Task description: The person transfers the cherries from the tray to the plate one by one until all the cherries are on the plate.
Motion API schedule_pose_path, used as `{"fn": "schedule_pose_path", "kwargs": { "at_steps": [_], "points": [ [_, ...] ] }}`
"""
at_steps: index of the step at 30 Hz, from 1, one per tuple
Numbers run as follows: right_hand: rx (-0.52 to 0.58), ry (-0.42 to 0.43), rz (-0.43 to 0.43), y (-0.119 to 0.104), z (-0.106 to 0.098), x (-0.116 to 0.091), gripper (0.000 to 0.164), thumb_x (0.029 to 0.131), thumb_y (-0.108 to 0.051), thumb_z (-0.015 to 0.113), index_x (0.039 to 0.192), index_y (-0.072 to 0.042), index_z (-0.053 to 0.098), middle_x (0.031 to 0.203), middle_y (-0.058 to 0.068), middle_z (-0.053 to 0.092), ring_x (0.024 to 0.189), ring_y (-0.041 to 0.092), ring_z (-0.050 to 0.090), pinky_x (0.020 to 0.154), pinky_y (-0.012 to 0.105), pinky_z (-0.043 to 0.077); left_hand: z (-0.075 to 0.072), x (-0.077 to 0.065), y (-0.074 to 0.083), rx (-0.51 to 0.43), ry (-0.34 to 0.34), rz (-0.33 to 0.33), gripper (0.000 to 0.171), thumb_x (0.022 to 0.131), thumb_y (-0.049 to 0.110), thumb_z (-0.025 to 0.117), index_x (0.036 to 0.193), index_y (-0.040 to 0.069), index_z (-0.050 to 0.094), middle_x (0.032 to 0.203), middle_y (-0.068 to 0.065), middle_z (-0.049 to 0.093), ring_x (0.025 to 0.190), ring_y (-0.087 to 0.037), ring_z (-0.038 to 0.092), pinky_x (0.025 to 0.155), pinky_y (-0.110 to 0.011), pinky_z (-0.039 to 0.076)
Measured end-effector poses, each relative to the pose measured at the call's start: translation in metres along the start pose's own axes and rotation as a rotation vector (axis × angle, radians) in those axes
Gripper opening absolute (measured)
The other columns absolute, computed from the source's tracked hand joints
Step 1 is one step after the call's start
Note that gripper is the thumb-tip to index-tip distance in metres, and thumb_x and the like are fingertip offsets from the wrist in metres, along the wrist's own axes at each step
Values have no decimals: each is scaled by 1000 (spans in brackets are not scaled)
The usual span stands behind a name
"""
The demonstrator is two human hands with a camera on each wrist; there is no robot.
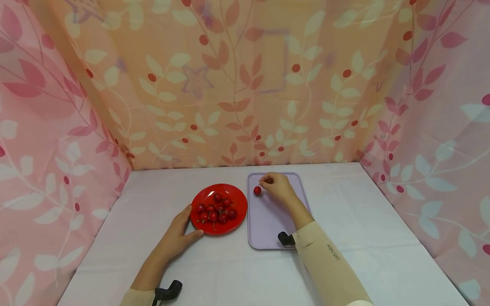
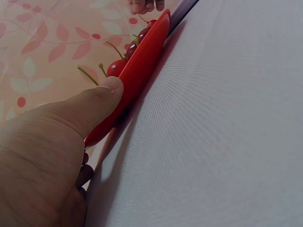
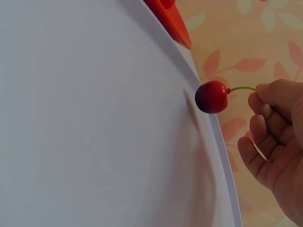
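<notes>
My right hand (image 1: 282, 188) pinches a cherry (image 3: 211, 97) by its thin green stem (image 3: 243, 88) between thumb and fingertips. That cherry hangs over the far left part of a lilac tray (image 1: 264, 227), its shadow falling on the tray's surface. My left hand (image 1: 177, 233) rests against the left and near side of a round red plate (image 1: 238, 196), thumb and fingers spread along its rim. Close up in the left wrist view, the thumb (image 2: 106, 92) touches the plate's edge. Several dark red cherries (image 1: 213, 216) with stems lie grouped on the plate.
Plate and tray stand side by side on a white-covered table (image 1: 222, 272), their edges close together. Patterned cloth (image 1: 245, 85) hangs behind the table and on both sides. Each wrist carries a small black camera mount (image 1: 172, 290).
</notes>
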State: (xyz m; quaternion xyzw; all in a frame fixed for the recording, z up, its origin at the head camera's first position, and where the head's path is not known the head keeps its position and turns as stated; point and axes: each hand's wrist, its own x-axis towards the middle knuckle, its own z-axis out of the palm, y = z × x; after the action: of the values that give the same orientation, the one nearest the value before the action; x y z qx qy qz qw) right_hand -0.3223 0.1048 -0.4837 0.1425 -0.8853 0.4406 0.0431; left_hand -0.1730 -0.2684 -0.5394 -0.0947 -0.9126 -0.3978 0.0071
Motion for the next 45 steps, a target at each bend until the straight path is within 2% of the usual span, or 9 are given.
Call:
{"fn": "schedule_pose_path", "kwargs": {
  "at_steps": [8,18,23,28,35,39,45],
  "points": [
    [71,-7,-12,-13,0,0,8,92,-18,78,98,-13,77,92,1,76,87,17,67,84,34,55,-1,0,-2,6,7,23,105,88,50,78,164,6,20,169,-17,21,155,-43,18,121,-66,23],
    [97,-20,-59,-33,7,3,6,92,-21,79,96,-17,78,92,-2,75,86,19,66,76,31,56,0,1,-3,4,4,16,105,87,52,77,164,9,20,170,-15,21,156,-41,17,121,-65,23],
    [100,-42,-71,-44,12,6,7,91,-21,79,97,-16,78,91,-2,75,87,18,67,77,31,58,-1,1,-2,6,5,19,104,88,50,77,164,8,20,170,-16,21,155,-42,17,121,-65,23],
    [92,-83,-71,-52,22,12,7,92,-18,78,97,-15,79,92,-2,75,89,17,68,81,32,60,-1,0,-2,4,9,16,105,87,51,78,164,7,21,169,-16,22,155,-42,18,121,-66,23],
    [137,-145,-42,-62,42,22,7,92,-17,78,99,-15,78,94,-1,75,91,16,68,86,30,60,-1,-1,-5,10,18,28,104,88,50,77,164,6,20,169,-19,21,154,-44,18,120,-67,22],
    [148,-193,-52,-66,54,27,9,93,-17,77,100,-13,78,96,0,75,93,15,68,87,29,59,-1,-3,-5,6,26,27,104,88,48,78,163,4,21,168,-21,21,154,-46,18,120,-68,23],
    [164,-205,-38,-65,64,32,7,92,-16,77,98,-13,79,93,0,75,91,16,68,87,31,59,-1,-1,-2,-11,8,17,105,88,51,77,164,6,20,169,-17,21,155,-42,17,122,-65,22]
  ]
}}
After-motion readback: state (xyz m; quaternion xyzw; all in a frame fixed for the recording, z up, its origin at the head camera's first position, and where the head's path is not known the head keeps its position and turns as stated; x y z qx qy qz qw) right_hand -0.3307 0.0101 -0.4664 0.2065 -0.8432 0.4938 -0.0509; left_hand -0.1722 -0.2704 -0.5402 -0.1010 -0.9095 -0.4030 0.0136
